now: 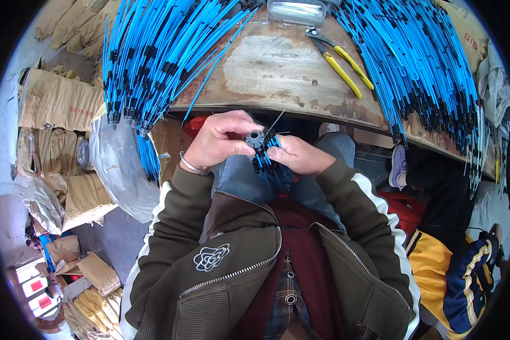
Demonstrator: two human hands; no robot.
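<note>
At your far left, brown paper sacks (56, 99) are stacked beside a crumpled clear plastic sheet (119, 167). Next, the left heap of blue rods (147, 56) with black fittings lies on the tabletop (266, 71), its ends overhanging the near edge. In front of that edge, above your lap, your left hand (221, 140) is curled nearly closed, thumb and fingers on a grey hollow-ended piece (255, 137) just off their tips. Against its right side and below it hangs a blue-and-black bundle (267, 160), between your two hands. Your right hand (296, 154) closes on this bundle from the right, thumb lying across it; its other fingers are mostly hidden. Beyond, a clear plastic box (296, 11) stands at the back, then yellow-handled pliers (341, 73) lie slightly spread, near the right heap of blue rods (416, 62).
</note>
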